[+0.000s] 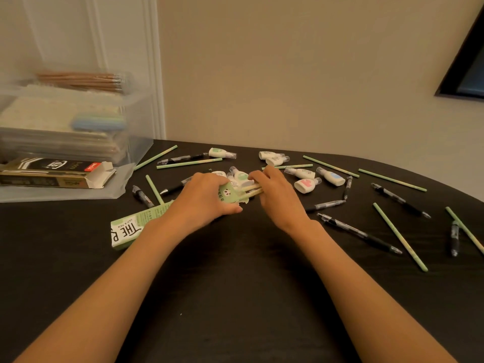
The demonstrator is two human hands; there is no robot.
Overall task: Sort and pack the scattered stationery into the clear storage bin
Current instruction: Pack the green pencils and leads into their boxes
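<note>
Left hand (pixel 207 197) grips the green pencil box (pixel 131 226) at its open end. Right hand (pixel 275 195), close beside, holds pencils (pixel 252 188) at that opening.

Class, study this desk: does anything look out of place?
Yes: green pencils, black pens and correction tapes lie scattered at all angles across the table, outside the clear bin; the black pen box lies with its end flap open.

One wide-angle head-worn view looks forward and down over the dark desk (pixel 241 297) from close range, the left hand (pixel 207 199) and right hand (pixel 279 199) at frame centre, a wall (pixel 301 74) filling the upper half.
</note>
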